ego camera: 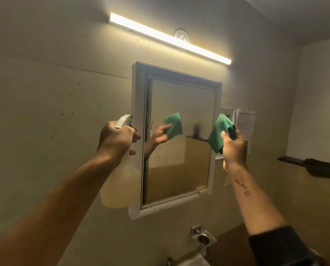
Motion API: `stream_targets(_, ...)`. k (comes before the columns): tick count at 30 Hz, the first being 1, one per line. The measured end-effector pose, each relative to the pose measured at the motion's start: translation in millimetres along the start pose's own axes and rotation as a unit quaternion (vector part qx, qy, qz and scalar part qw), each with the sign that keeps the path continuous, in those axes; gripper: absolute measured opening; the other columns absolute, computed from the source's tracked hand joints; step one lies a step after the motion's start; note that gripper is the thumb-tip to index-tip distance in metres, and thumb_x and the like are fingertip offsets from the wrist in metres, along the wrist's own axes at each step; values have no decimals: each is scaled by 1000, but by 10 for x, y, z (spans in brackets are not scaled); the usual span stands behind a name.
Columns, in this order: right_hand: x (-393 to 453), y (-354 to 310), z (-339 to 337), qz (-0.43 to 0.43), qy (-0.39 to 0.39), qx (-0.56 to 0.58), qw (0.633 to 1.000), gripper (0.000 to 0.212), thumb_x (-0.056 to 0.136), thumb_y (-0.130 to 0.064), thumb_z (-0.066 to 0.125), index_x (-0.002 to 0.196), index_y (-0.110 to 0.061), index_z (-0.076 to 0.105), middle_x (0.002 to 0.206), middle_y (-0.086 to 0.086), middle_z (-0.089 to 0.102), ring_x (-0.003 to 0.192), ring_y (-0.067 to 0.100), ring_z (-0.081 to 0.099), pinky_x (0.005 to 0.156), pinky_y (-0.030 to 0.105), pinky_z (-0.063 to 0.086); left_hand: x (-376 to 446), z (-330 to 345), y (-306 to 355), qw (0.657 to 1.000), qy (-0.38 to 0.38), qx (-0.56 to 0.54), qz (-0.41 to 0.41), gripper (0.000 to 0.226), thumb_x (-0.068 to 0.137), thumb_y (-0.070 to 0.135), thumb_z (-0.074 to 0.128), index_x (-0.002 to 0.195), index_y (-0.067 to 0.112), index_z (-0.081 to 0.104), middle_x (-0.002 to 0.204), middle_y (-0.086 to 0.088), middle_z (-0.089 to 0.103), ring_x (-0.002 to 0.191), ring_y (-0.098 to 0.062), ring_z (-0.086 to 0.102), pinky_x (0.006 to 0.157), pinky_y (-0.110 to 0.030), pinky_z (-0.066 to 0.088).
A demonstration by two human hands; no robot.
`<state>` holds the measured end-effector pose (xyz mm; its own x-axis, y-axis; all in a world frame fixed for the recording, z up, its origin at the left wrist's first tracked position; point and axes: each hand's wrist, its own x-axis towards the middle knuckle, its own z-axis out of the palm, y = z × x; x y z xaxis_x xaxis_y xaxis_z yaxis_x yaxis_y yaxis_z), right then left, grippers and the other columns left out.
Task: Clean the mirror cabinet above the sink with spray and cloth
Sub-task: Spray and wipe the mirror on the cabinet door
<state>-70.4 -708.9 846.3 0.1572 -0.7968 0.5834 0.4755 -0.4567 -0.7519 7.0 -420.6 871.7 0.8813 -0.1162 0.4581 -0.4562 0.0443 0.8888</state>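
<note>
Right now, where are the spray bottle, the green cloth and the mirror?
spray bottle [120, 187]: head view, on its pale lower body.
green cloth [217, 136]: head view, on the fold hanging beside the thumb.
mirror [181, 104]: head view, on the upper glass.

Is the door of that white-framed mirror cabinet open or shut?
Shut, apparently: the white-framed mirror cabinet has its mirrored door lying flat within the frame, and no shelves or contents show.

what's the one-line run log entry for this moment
left hand: grips spray bottle aimed at mirror cabinet | right hand: holds green cloth off glass | wiping: not yet
</note>
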Motion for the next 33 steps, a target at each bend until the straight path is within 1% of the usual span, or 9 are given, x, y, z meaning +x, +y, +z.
stream_targets(6, -200, 113, -97, 30, -2, 0, 1000, 31, 95, -15, 59, 125, -21, 64, 102, -6, 67, 98, 16, 63, 92, 44, 55, -187, 150, -153, 999, 2, 29, 14, 18, 93, 11, 50, 98, 8, 67, 87, -11, 75, 81, -23, 73, 51, -30, 53)
stream_targets(11, -212, 99, -73, 33, -3, 15, 999, 31, 95, -14, 59, 125, -22, 64, 100, -11, 67, 99, 15, 64, 92, 46, 55, -249, 240, -139, 999, 4, 41, -1, 34, 79, 26, 49, 96, 7, 70, 80, -14, 74, 67, -29, 73, 50, -30, 53)
stream_targets(14, -201, 91, -79, 29, -9, 12, 999, 30, 96, -15, 58, 125, -21, 63, 100, -12, 65, 96, 11, 62, 92, 44, 55, -287, 277, -140, 999, -7, 32, 2, 18, 86, 17, 54, 91, 10, 70, 83, -12, 75, 73, -26, 73, 53, -30, 52)
stream_targets(19, -157, 107, -64, 28, -3, 19, 999, 31, 95, -15, 59, 125, -22, 64, 98, -14, 66, 97, 13, 64, 91, 44, 56, -332, 334, -115, 999, -35, 21, 9, 10, 88, 8, 57, 90, 12, 66, 95, -15, 72, 86, -29, 71, 62, -38, 60)
stream_targets(21, -150, 121, -47, 28, -1, 12, 1000, 31, 95, -15, 59, 125, -22, 64, 101, -10, 67, 98, 14, 65, 91, 43, 56, -338, 382, -90, 999, -36, 21, 8, 10, 87, 7, 58, 83, 13, 65, 85, -14, 71, 79, -28, 70, 62, -39, 59)
stream_targets(25, -126, 148, -27, 26, 1, 3, 1000, 32, 95, -16, 60, 125, -22, 64, 100, -11, 68, 95, 12, 65, 89, 42, 57, -342, 502, -59, 998, -52, 19, 1, 4, 91, 14, 62, 91, 9, 62, 76, -8, 63, 65, -20, 61, 59, -33, 52)
stream_targets(27, -108, 154, -32, 25, 1, -2, 1000, 32, 95, -16, 59, 126, -23, 64, 96, -15, 66, 91, 7, 63, 89, 39, 57, -317, 573, -82, 997, -71, 15, 2, 12, 92, 15, 61, 103, 10, 62, 82, -10, 68, 68, -18, 63, 56, -29, 49)
stream_targets(30, -68, 169, -61, 22, 15, -9, 1000, 32, 95, -16, 59, 127, -21, 63, 104, -8, 67, 94, 10, 63, 90, 33, 56, -288, 711, -91, 994, -105, 24, -2, 31, 85, 18, 61, 115, 9, 64, 98, -12, 71, 82, -23, 67, 56, -30, 52)
stream_targets(33, -41, 191, -71, 11, 33, -33, 999, 33, 96, -16, 58, 129, -19, 62, 111, -2, 67, 98, 14, 62, 86, 26, 53, -281, 896, -75, 991, -135, 22, -3, 53, 71, 24, 56, 121, 12, 62, 94, -10, 74, 85, -27, 70, 62, -36, 60)
